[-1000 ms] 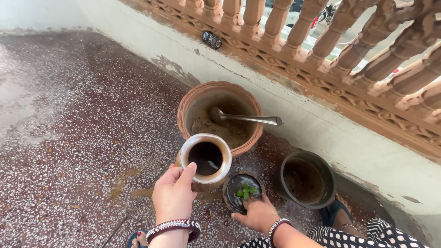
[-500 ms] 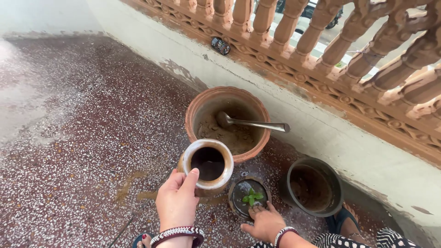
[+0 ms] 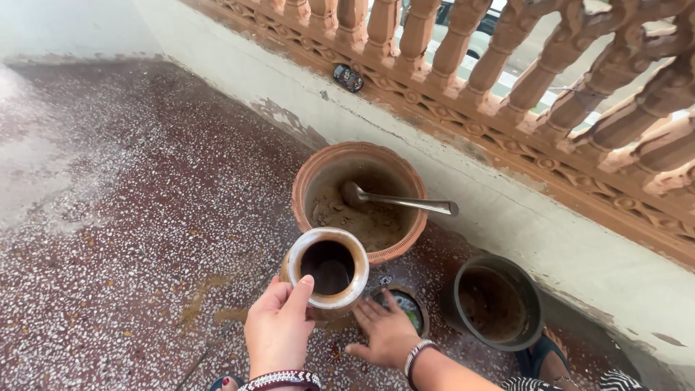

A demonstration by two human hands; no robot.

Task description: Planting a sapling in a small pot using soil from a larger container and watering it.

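My left hand (image 3: 279, 329) grips a round metal water pot (image 3: 327, 266) by its rim, held upright just in front of a large terracotta pot (image 3: 360, 199). That terracotta pot holds brown soil and a metal spoon (image 3: 394, 200) lying across it. My right hand (image 3: 387, 331) rests flat, fingers spread, over a small dark pot (image 3: 407, 308) on the floor, hiding most of the green seedling inside. To the right stands an empty black plastic pot (image 3: 496, 300).
The floor (image 3: 123, 217) is speckled reddish terrazzo with wet stains. A low plastered wall (image 3: 521, 217) topped by a terracotta-coloured balustrade (image 3: 507, 58) runs behind the pots. A small dark object (image 3: 348, 77) sits on the ledge. My foot shows at the bottom right.
My right hand has moved from the small pot's side to lie flat over its top, covering the seedling. The metal water pot stays beside the terracotta pot.
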